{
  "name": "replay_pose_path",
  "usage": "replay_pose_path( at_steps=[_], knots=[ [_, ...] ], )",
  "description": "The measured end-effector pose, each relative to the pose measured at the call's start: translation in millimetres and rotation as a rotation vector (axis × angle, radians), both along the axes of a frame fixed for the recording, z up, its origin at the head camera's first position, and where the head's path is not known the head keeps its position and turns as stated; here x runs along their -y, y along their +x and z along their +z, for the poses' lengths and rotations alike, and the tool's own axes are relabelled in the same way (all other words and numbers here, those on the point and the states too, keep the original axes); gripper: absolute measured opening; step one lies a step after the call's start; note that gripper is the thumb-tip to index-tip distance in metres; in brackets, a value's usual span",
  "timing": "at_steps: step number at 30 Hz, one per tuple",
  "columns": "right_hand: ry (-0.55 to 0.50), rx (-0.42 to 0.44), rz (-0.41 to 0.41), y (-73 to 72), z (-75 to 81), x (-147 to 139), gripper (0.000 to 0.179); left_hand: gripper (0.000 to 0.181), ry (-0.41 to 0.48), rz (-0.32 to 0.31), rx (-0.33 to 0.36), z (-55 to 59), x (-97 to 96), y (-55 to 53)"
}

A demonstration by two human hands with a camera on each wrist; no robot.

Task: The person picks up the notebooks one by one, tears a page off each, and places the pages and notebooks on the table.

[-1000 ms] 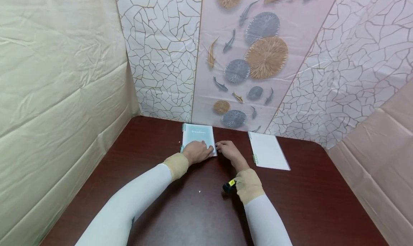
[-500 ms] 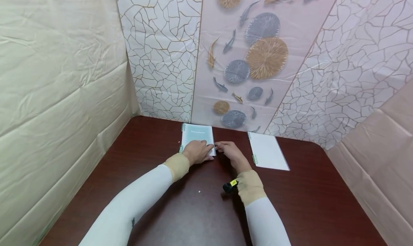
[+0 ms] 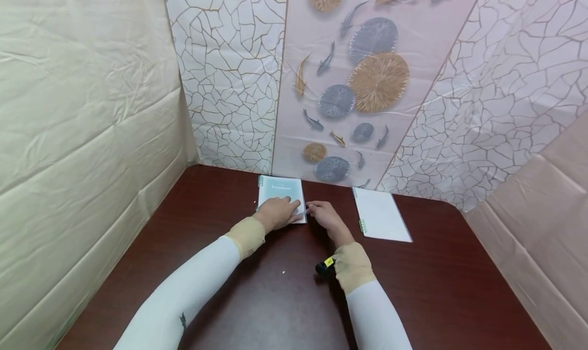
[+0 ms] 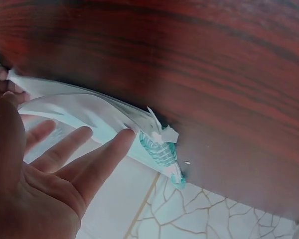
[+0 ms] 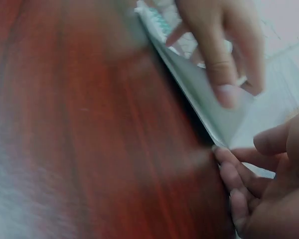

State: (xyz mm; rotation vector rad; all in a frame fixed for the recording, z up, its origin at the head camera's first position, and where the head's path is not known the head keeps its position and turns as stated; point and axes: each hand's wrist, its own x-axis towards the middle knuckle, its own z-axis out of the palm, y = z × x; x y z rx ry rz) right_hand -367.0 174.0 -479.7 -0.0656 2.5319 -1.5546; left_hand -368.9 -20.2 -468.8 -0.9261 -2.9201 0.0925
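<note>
A light-blue spiral notebook (image 3: 277,188), marked "freedom", lies at the back of the table with its rings on the left. My left hand (image 3: 277,211) is over its lower right part. In the left wrist view the fingers of that hand (image 4: 65,174) are straight and spread, close to a bulging page (image 4: 84,107). From the right wrist, the left thumb hangs over the lifted sheet (image 5: 209,94). My right hand (image 3: 325,215) holds the notebook's lower right corner, its fingers (image 5: 230,174) curled along the edge and its thumb apart from the fingertips.
A second spiral notebook with a white page (image 3: 383,215) lies to the right. By the right wrist is a black object with a yellow label (image 3: 324,266). Small white scraps (image 3: 283,272) lie on the dark red table (image 3: 257,309). Fabric-covered walls (image 3: 229,84) stand behind and beside it.
My left hand has shifted slightly left, and its fingers have changed position over the notebook's lower right part. The right hand has stayed at the corner.
</note>
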Motion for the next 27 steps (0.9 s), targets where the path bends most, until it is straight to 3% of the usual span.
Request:
replay_pose_path(
  at_steps=[3, 6, 9, 12, 15, 20, 27],
  knots=[
    [0.130, -0.073, 0.000, 1.9, -0.7, 9.2, 0.041, 0.041, 0.006, 0.028, 0.031, 4.3, 1.5, 4.2],
    [0.336, -0.185, 0.025, 2.8, -0.3, 20.0, 0.041, 0.034, 0.054, 0.043, 0.024, 3.2, 4.1, 5.7],
    [0.561, -0.288, 0.064, 4.8, 1.9, 28.5, 0.042, 0.030, 0.100, 0.050, -0.050, 1.9, 7.3, 9.0],
    [0.738, -0.333, 0.113, 7.3, 5.1, 32.8, 0.053, 0.029, 0.133, 0.071, -0.164, 4.6, 11.2, 16.1],
    [0.805, -0.336, 0.184, 5.5, 6.8, 33.6, 0.068, 0.028, 0.180, 0.112, -0.232, 11.9, 16.6, 24.9],
    [0.799, -0.317, 0.300, -3.3, 6.4, 33.9, 0.078, 0.018, 0.311, 0.186, -0.314, 28.5, 34.6, 37.4],
    [0.900, -0.272, 0.312, -10.3, -0.6, 43.7, 0.083, 0.022, 0.403, 0.318, -0.393, 41.5, 72.0, 45.8]
  ],
)
